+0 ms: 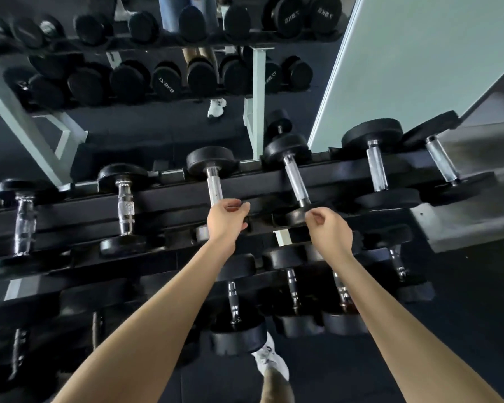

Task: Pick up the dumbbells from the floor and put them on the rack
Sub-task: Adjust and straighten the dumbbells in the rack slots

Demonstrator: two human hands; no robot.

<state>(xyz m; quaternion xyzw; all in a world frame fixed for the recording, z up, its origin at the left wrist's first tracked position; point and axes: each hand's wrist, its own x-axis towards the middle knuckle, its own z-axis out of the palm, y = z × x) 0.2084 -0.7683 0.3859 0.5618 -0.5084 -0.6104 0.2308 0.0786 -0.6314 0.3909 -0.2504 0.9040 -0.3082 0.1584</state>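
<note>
A black three-tier rack [172, 196] fills the view, with black-headed, chrome-handled dumbbells lying across its rails. My left hand [227, 221] is at the near end of one top-tier dumbbell [214, 181]; its fingers are loosely curled beside the handle, not around it, and the hand hides that dumbbell's near head. My right hand [330, 228] hovers just right of the near head of the neighbouring dumbbell [294, 181], fingers loosely curled and holding nothing. Both dumbbells rest on the top rails.
More dumbbells sit left [125, 205] and right [377, 170] on the top tier, and others on the lower tiers [234, 303]. A mirror [157, 117] behind the rack reflects it. A pale wall panel [419, 68] stands at right. My white shoe [269, 362] is on the dark floor.
</note>
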